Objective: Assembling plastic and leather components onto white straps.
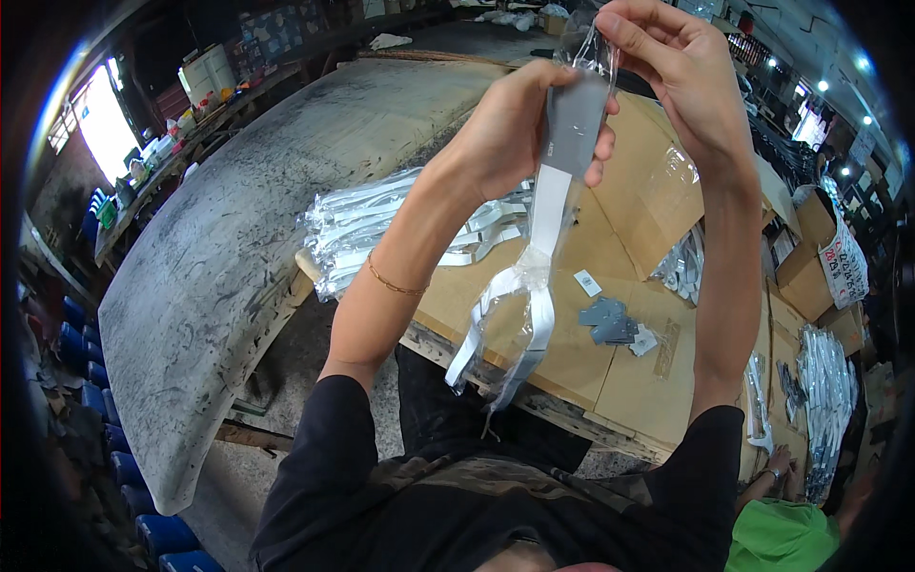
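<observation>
My left hand (510, 119) is closed round the upper part of a white forked piece (548, 214) in a clear plastic bag, whose two legs hang down toward me. A grey card (576, 124) lies against its top end, under my left thumb. At the bag's top end, my right hand (672, 52) pinches the clear plastic (589, 43) between thumb and fingers. Below my hands, on the cardboard-covered table (562, 367), lie several grey cards (610, 321) and a small white tag (587, 283). A pile of bagged white pieces (367, 224) rests behind my left forearm.
A large, stained, pale table (219, 229) extends on the left. Blue containers (167, 534) line the floor there. To the right are an open cardboard box (805, 253) and more bagged white pieces (827, 400). Another person in a green shirt (786, 534) works at the lower right.
</observation>
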A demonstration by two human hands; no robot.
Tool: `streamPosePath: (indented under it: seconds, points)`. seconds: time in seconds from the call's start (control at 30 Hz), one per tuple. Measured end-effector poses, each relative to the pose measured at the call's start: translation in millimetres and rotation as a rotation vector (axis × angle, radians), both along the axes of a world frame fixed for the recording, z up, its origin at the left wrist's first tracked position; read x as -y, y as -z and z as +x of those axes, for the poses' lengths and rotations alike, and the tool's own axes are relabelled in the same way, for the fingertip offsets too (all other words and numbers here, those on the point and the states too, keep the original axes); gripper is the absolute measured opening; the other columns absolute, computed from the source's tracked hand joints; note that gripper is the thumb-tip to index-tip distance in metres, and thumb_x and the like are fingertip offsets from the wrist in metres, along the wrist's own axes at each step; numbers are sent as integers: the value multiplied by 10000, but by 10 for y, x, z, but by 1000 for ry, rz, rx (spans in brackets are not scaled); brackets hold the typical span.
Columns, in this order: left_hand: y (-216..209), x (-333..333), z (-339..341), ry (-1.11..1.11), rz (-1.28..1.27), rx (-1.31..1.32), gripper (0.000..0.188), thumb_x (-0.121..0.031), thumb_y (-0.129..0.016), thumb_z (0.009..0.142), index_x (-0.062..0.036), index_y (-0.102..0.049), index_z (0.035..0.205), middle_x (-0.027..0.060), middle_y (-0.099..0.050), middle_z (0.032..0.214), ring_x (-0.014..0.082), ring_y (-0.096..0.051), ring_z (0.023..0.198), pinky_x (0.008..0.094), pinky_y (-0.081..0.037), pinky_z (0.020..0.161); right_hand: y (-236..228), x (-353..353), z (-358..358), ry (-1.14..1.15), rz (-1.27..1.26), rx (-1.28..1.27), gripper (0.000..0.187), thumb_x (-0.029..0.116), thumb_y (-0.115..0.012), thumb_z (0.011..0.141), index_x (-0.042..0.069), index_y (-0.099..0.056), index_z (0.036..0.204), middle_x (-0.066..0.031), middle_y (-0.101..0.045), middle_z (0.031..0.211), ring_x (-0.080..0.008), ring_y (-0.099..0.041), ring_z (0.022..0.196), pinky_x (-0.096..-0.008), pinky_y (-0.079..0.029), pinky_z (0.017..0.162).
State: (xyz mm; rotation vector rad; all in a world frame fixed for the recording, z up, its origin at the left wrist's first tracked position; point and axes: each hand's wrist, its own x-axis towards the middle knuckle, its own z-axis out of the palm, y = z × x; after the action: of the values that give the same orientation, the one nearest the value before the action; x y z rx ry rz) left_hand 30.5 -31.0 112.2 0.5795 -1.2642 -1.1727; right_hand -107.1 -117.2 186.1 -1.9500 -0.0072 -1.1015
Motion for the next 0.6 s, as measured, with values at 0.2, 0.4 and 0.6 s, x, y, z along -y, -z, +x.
streamPosePath:
  seconds: [0.2,0.4,0.6]
  points:
    - [16,-20,5,-29,-12,35,306,-207,-374,847,1,-540,997,112,-550,733,227,-520,628,331,-452,670,140,153,-10,-49,7,-47,269,189,-648,901,-3,-609,1085,-47,-643,895,-92,-585,765,-235,-491,733]
    - [25,-84,-26,-178,-59,59,324,-286,-391,929,-14,-524,1045,96,-561,742,209,-525,608,345,-458,647,233,112,-97,-52,14,-110,268,190,-648,899,-19,-614,1063,-46,-636,859,-89,-579,728,-228,-487,686]
    - [26,-133,-67,-229,-98,116,391,-386,-394,960,-32,-528,1060,118,-609,800,198,-572,632,319,-489,682,194,232,44,27,-28,111,203,148,-629,893,-32,-643,987,-32,-634,831,-87,-569,705,-233,-495,633]
